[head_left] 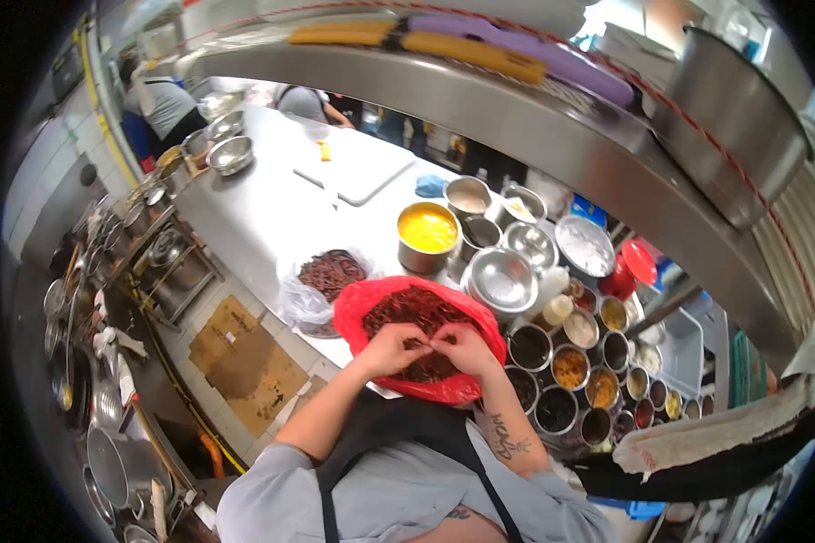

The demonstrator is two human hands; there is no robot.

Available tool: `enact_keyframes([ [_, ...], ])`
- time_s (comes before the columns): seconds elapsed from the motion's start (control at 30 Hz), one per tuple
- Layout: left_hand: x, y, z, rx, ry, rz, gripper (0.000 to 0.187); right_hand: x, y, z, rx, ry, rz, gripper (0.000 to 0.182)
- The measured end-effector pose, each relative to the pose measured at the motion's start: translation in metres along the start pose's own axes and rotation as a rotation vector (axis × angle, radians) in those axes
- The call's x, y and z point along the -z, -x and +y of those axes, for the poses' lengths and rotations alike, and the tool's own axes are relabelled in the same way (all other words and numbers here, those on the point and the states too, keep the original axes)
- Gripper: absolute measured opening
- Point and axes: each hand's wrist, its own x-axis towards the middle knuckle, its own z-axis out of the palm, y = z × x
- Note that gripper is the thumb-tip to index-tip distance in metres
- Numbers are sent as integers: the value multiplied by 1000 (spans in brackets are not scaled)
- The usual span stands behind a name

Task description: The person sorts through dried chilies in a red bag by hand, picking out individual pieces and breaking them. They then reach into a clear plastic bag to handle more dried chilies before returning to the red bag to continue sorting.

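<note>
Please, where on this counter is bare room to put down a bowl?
Bare counter lies between the far steel bowls and the clear bag; the right half of the white board looks free too. Right of the red bag, containers crowd together.

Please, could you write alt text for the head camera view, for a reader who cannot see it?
Two bare hands meet at the fingertips over an open red bag of what look like dried red chillies, at the edge of a kitchen counter. Nearby are a clear bag of similar chillies and a pot of yellow food, with food containers to the right.
</note>
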Motion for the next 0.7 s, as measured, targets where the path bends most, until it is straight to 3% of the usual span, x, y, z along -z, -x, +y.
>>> enact_keyframes([
  [0.27, 9, 1, -4, 35, 243, -140, 13, 2, 4, 5, -15, -524, -197, 7],
  [0.37, 8, 3, -18, 9, 263, -137, 14, 3, 1, -7, -99, -931, -176, 8],
  [0.4, 3, 5, -24, 73, 359, -62, 12, 5, -9, 0, -98, -637, -105, 17],
  [0.43, 10, 9, -22, 401, 667, -117, 9, 1, -19, 8, -12, -434, -24, 19],
  [0.5, 6, 12, -35, 350, 1069, -30, 9, -14, -37, 18, 156, -29, 140, 23],
  [0.53, 6, 12, -35, 353, 1184, -4, 10, -17, -43, 5, 78, 63, 101, 33],
  [0.6, 7, 11, -36, 373, 1418, 56, 14, -37, -56, 3, 192, 274, 116, 36],
  [0.63, 7, 11, -41, 481, 1448, 106, 16, -46, -57, 0, 247, 376, 118, 38],
  [0.7, 7, 13, -52, 424, 1689, -15, 16, -58, -47, -16, 228, 632, 120, 35],
])
